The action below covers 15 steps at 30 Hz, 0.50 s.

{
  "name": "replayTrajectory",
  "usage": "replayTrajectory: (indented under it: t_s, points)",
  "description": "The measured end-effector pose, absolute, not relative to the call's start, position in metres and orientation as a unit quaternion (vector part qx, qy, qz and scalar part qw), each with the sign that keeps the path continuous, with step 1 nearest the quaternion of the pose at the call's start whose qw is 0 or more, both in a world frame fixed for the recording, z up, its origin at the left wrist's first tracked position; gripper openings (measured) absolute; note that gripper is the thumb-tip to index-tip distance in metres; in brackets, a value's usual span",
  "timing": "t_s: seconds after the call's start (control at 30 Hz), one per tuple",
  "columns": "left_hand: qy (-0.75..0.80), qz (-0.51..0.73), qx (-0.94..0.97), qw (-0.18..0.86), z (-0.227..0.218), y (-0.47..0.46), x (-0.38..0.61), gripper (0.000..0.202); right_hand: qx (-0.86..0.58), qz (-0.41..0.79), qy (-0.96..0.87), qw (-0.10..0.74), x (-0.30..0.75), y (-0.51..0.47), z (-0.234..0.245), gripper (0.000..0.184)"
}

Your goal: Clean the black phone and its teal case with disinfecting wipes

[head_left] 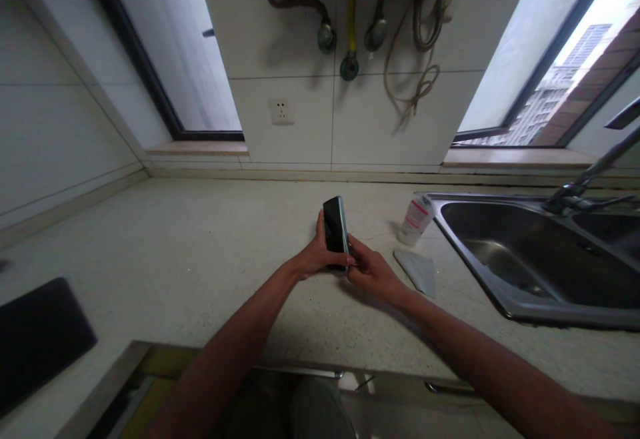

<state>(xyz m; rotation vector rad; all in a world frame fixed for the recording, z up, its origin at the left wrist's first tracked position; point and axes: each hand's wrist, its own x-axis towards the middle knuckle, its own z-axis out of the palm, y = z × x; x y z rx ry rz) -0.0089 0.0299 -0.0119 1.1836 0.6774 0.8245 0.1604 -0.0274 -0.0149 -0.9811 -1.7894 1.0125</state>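
A dark smartphone [335, 225] is held upright over the pale speckled countertop [210, 252], its screen dark. My left hand [316, 255] wraps round its left edge and bottom, thumb across the lower front. My right hand [373, 272] grips the phone's lower right corner, fingers curled against it. Both hands meet at the phone's base, near the middle of the counter.
A white bottle with a pink label [416, 220] stands beside the steel sink [530, 259]. A folded grey cloth [417, 271] lies just right of my hands. A faucet [590, 179] rises at right. A black flat object [37, 335] sits at the left edge. Hoses [350, 32] hang on the tiled wall.
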Motion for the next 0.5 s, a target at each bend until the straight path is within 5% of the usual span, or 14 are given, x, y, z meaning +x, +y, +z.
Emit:
replayTrajectory:
  t_s: [0.5]
  points:
    - [0.273, 0.355, 0.529, 0.721, -0.0101, 0.0302, -0.0109, 0.154, -0.416, 0.226, -0.799, 0.37, 0.1608, -0.0249, -0.0109, 0.075]
